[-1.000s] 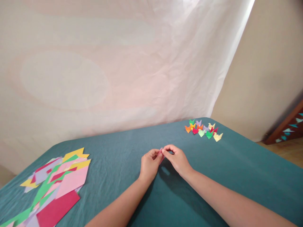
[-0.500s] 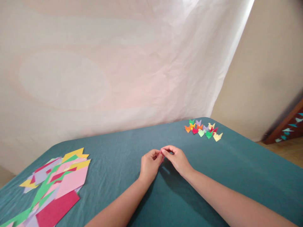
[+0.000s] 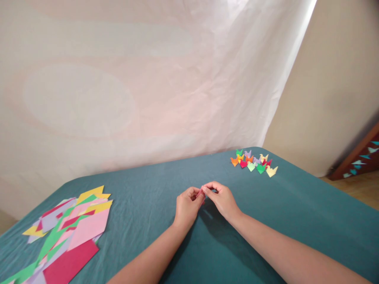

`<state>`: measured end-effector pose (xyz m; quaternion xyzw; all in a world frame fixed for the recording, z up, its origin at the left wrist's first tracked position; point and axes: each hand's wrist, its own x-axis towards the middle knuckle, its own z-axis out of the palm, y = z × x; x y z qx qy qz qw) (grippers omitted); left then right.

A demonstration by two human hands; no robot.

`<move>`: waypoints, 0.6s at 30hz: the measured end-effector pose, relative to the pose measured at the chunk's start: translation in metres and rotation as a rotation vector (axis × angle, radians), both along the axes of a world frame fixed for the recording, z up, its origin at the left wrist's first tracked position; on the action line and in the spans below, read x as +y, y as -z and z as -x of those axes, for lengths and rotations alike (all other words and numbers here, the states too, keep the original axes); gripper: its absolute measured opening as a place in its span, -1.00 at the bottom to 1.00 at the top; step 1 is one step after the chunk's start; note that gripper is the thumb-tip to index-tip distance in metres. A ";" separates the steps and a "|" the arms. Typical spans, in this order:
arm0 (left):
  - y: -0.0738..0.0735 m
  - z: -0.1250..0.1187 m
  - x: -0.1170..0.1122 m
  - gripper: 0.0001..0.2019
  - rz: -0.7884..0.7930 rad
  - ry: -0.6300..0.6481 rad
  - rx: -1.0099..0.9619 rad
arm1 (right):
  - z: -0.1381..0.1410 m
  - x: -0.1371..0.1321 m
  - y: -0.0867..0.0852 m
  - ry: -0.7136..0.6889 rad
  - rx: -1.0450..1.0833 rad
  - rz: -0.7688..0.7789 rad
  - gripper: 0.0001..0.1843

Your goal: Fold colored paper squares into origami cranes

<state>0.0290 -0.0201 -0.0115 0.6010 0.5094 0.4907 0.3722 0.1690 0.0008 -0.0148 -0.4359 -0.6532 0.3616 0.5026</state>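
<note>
Both hands meet over the middle of the table in the head view, pinching a small piece of pink folded paper (image 3: 203, 193) between the fingertips. My left hand (image 3: 187, 206) is closed on its left side, thumb on top. My right hand (image 3: 222, 200) grips the paper's upper tip between thumb and forefinger. Fingers cover most of the paper, so its folded shape cannot be made out. Beyond my right hand, several small folded paper birds (image 3: 251, 166) in green, orange, red, purple and yellow stand grouped near the far right edge.
A loose, overlapping pile of coloured paper sheets (image 3: 89, 230) lies on the left. Dark green cloth covers the table (image 3: 142, 209). A pale hanging sheet (image 3: 166, 86) rises behind its far edge. At far right, a brown panel (image 3: 359, 154) bears light blue shapes.
Both hands stay pinched on the pink paper in almost the same pose. The view has shifted very slightly; the pile and birds lie where they were.
</note>
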 end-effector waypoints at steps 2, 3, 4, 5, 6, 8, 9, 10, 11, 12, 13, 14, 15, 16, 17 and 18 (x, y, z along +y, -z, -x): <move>0.003 0.001 0.001 -0.72 0.019 0.007 -0.015 | 0.000 0.000 -0.001 -0.004 0.017 0.008 -0.79; 0.004 0.002 0.002 -0.72 0.031 0.013 -0.023 | 0.000 0.000 0.000 -0.008 0.028 0.016 -0.79; 0.006 0.002 0.003 -0.71 0.042 0.020 -0.031 | -0.001 0.000 0.000 -0.013 0.041 0.024 -0.79; 0.008 0.003 0.004 -0.70 0.052 0.027 -0.039 | -0.001 0.001 0.002 -0.019 0.054 0.032 -0.79; 0.009 0.003 0.005 -0.70 0.061 0.036 -0.045 | -0.001 0.002 0.003 -0.023 0.067 0.040 -0.80; 0.011 0.004 0.007 -0.69 0.076 0.054 -0.061 | -0.001 0.004 0.007 -0.025 0.090 0.059 -0.80; 0.011 0.004 0.008 -0.69 0.085 0.062 -0.072 | 0.000 0.005 0.009 -0.024 0.100 0.069 -0.80; 0.011 0.005 0.008 -0.70 0.094 0.069 -0.084 | 0.000 0.006 0.010 -0.024 0.110 0.080 -0.80; 0.012 0.005 0.009 -0.70 0.105 0.074 -0.098 | 0.000 0.006 0.011 -0.023 0.119 0.089 -0.80; 0.011 0.005 0.009 -0.71 0.120 0.077 -0.115 | 0.000 0.007 0.012 -0.022 0.127 0.096 -0.79; 0.011 0.005 0.009 -0.72 0.138 0.079 -0.134 | 0.000 0.007 0.012 -0.021 0.134 0.100 -0.79; 0.011 0.005 0.009 -0.72 0.159 0.082 -0.151 | 0.000 0.007 0.013 -0.017 0.141 0.102 -0.78; 0.011 0.004 0.010 -0.72 0.180 0.083 -0.166 | 0.000 0.007 0.012 -0.014 0.146 0.102 -0.77; 0.011 0.004 0.010 -0.71 0.198 0.084 -0.177 | 0.000 0.007 0.012 -0.012 0.151 0.101 -0.76; 0.011 0.004 0.010 -0.70 0.213 0.085 -0.184 | 0.000 0.007 0.012 -0.009 0.157 0.100 -0.74; 0.011 0.004 0.010 -0.69 0.226 0.084 -0.188 | 0.000 0.007 0.011 -0.003 0.166 0.101 -0.73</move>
